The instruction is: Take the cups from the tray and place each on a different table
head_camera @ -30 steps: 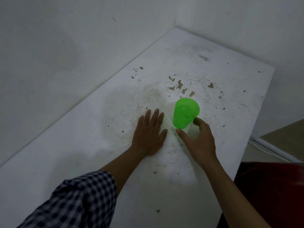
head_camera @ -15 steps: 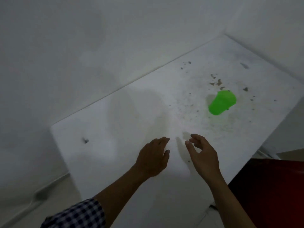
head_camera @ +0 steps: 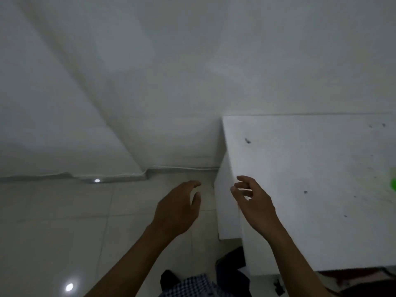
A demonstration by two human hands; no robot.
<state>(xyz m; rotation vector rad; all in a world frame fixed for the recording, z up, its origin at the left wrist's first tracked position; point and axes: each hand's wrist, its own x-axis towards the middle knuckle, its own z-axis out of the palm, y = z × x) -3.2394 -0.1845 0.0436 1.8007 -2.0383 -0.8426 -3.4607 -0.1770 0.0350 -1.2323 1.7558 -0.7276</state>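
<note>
Only a sliver of the green cup [head_camera: 393,185] shows at the far right edge, standing on the white table [head_camera: 310,168]. My left hand [head_camera: 177,209] hangs over the floor left of the table, fingers loosely apart and holding nothing. My right hand [head_camera: 254,202] hovers over the table's left edge, fingers curled and apart, with nothing in them. Both hands are far from the cup. No tray is in view.
Pale floor tiles [head_camera: 64,221] fill the lower left, meeting white walls [head_camera: 150,82] with a cable along the skirting [head_camera: 180,168]. The table's left corner [head_camera: 224,121] stands close to the wall. Dark shapes lie under the table [head_camera: 233,262].
The view has swung left, so the green cup slid from mid table to the right edge. Both hands drew back off the table top towards its left end, empty throughout.
</note>
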